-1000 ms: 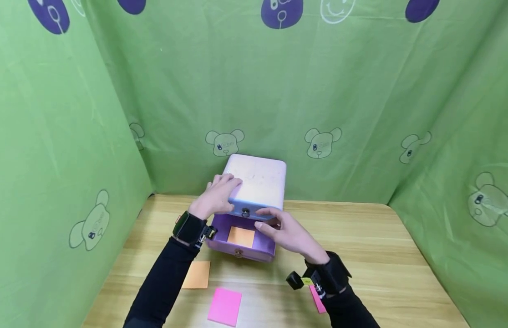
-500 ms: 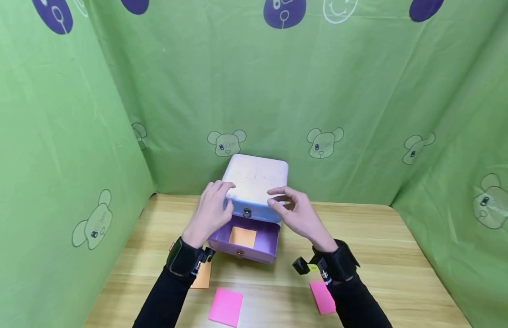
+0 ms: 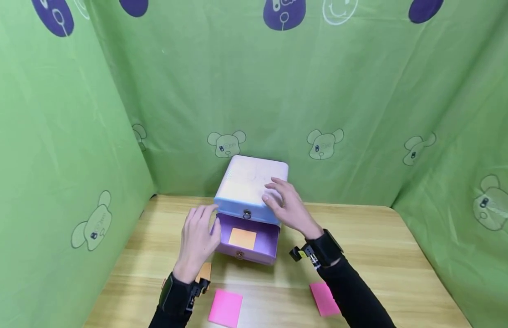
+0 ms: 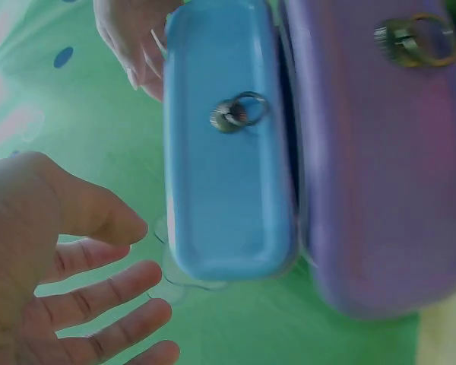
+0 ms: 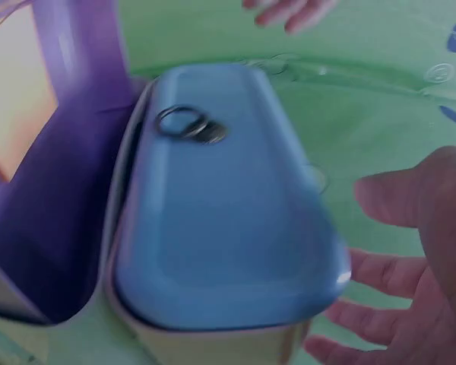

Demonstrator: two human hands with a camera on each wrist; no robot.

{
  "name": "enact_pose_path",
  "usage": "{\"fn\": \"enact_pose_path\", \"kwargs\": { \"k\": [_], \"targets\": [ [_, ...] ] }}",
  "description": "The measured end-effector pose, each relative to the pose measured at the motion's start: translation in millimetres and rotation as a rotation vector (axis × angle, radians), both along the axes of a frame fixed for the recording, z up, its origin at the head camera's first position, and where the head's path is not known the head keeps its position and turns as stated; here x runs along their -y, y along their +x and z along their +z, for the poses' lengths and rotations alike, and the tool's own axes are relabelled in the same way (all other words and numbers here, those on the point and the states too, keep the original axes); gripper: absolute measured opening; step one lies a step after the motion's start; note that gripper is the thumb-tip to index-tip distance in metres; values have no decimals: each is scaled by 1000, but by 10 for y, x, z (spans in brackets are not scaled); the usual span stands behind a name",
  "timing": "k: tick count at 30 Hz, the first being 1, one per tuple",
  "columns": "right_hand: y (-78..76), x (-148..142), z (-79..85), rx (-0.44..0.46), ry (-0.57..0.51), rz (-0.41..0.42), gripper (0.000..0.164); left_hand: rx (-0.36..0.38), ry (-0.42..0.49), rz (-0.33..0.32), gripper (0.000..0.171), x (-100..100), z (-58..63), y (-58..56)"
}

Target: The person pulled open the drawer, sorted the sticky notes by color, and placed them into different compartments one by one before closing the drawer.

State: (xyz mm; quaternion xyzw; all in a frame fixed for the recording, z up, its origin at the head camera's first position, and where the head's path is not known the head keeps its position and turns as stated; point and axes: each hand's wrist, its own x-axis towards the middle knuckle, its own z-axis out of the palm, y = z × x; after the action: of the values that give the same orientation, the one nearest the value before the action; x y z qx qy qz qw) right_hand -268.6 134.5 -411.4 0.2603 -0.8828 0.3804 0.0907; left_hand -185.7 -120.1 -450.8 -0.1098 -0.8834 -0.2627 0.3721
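Note:
A small two-drawer tin box with a whitish top [image 3: 254,175] stands at the back of the table. Its blue upper drawer [image 3: 237,207] is pushed in and has a ring pull [image 4: 239,112]. Below it, the purple lower drawer [image 3: 267,237] is pulled out, with an orange sticky note pad [image 3: 242,238] lying inside. My left hand [image 3: 196,241] is beside the left front corner of the drawers, fingers loosely spread, holding nothing. Over the right side of the box top is my right hand [image 3: 290,207], fingers relaxed and holding nothing; whether it touches the box I cannot tell.
On the wooden table [image 3: 381,255] in front of the box lie a pink sticky note pad [image 3: 226,308], another pink pad [image 3: 324,299] by the right forearm, and an orange pad [image 3: 205,271] partly behind the left wrist. Green cloth [image 3: 274,91] encloses the back and sides.
My left hand has come off the box's left front corner, moving down and left. My right hand has risen from the blue drawer's front to over the box top.

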Motion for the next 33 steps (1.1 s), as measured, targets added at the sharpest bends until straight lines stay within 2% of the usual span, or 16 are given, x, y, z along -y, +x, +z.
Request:
{"fn": "enact_pose_path", "kwargs": {
  "k": [7, 17, 21, 28, 33],
  "targets": [
    [-107, 10, -115, 10, 60, 17, 48, 113, 79, 55, 32, 118, -265, 113],
    [-217, -20, -204, 6, 88, 17, 49, 220, 108, 76, 33, 202, -476, 224],
    [-236, -33, -268, -28, 109, 15, 51, 292, 112, 71, 34, 236, -564, 268],
    [-247, -34, -393, -92, 185, -6, 52, 466, 100, 50, 40, 310, -703, 343],
    [-237, -35, -383, -93, 181, -14, 52, 528, 84, 20, 43, 349, -777, 353]
  ]
}}
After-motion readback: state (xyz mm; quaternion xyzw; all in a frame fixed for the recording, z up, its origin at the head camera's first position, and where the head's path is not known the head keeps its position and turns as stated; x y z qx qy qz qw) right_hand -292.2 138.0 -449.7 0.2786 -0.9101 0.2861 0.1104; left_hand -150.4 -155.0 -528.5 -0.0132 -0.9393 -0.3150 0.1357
